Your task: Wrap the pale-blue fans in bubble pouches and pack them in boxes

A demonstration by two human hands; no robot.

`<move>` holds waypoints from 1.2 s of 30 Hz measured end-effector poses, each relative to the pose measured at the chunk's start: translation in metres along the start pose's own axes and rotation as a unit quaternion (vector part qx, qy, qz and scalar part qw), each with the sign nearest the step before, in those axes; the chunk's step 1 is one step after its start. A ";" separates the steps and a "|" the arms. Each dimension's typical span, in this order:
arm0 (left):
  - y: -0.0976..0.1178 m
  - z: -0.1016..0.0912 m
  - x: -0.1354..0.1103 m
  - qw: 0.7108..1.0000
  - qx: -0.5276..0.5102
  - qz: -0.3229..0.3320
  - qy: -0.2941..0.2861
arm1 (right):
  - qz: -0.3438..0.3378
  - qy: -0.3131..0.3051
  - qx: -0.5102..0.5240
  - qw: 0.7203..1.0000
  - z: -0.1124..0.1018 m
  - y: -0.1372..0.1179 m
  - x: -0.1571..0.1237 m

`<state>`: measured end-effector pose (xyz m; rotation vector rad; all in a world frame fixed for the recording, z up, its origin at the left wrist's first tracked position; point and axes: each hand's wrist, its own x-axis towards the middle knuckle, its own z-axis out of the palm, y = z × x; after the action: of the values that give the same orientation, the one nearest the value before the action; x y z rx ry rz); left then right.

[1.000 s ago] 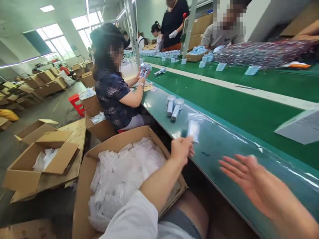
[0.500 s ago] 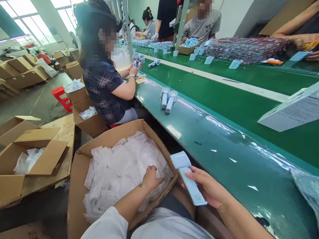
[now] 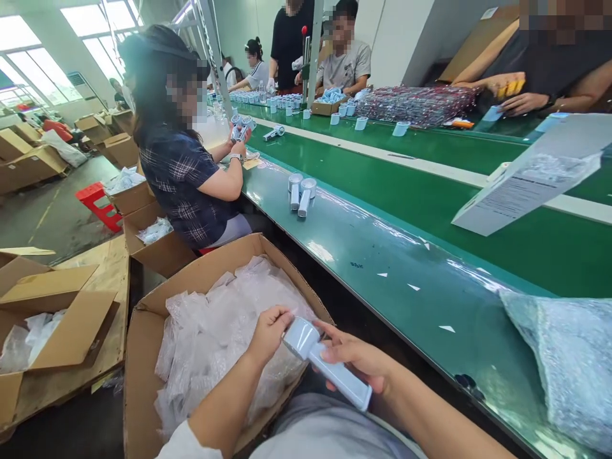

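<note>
Right hand (image 3: pixel 356 360) clamped on pale blue device (image 3: pixel 327 364) (handle end), held over lap, just right of open carton (image 3: pixel 143 331). Left hand (image 3: pixel 268 331) pinches device head, above clear bags (image 3: pixel 224 325) in carton. Beyond carton: green bench (image 3: pixel 382 255), 2 similar devices (image 3: pixel 300 191) lying there, seated co-worker (image 3: pixel 186 172) holding 2 more.
</note>
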<state>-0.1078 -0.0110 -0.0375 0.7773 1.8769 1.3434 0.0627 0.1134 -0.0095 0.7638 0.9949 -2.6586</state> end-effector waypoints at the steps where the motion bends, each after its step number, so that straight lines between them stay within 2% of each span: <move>1: 0.004 -0.002 -0.004 1.000 -0.019 0.007 0.000 | -0.006 0.002 -0.005 1.000 0.001 -0.002 0.000; 7: 0.019 -0.010 -0.011 0.996 -0.070 0.031 -0.047 | -0.038 -0.018 -0.002 0.999 -0.002 0.001 -0.013; 10: 0.022 -0.013 -0.015 0.996 -0.048 0.048 -0.064 | -0.066 0.012 0.033 0.997 -0.004 0.010 -0.018; 12: 0.023 -0.010 -0.020 0.995 0.005 0.085 -0.048 | -0.079 0.041 0.047 0.995 -0.003 0.015 -0.022; 15: 0.026 0.002 -0.028 0.977 0.088 0.191 0.021 | -0.075 0.072 0.043 0.994 0.002 0.017 -0.028; 17: 0.031 0.010 -0.030 0.943 0.135 0.295 0.070 | -0.067 0.071 0.042 0.994 0.007 0.014 -0.033; 20: 0.036 0.014 -0.032 0.847 0.246 0.463 0.091 | -0.072 0.092 0.054 0.992 0.014 0.008 -0.037; 22: 0.034 0.013 -0.036 0.791 0.308 0.522 0.083 | -0.078 0.135 0.050 0.986 0.017 0.006 -0.037; 24: 0.026 0.013 -0.045 0.775 0.333 0.530 0.087 | -0.083 0.173 0.044 0.980 0.019 0.006 -0.035; 27: 0.012 0.022 -0.061 0.801 0.327 0.495 0.078 | -0.089 0.205 0.068 0.972 0.022 0.009 -0.031; 30: 0.014 0.037 -0.070 0.862 0.278 0.422 0.045 | -0.080 0.234 0.125 0.961 0.026 0.011 -0.028; 33: 0.039 0.049 -0.065 0.951 0.160 0.261 0.041 | -0.042 0.225 0.130 0.965 0.031 0.016 -0.026; 34: 0.050 0.050 -0.062 0.972 0.123 0.197 0.028 | -0.029 0.218 0.112 0.969 0.032 0.019 -0.026; 36: 0.069 0.051 -0.060 0.993 0.080 0.085 -0.024 | -0.017 0.229 0.045 0.972 0.030 0.026 -0.032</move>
<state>-0.0264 -0.0109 0.0284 1.0643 1.9329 1.2731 0.0871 0.0743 0.0127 1.4372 0.9917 -2.6245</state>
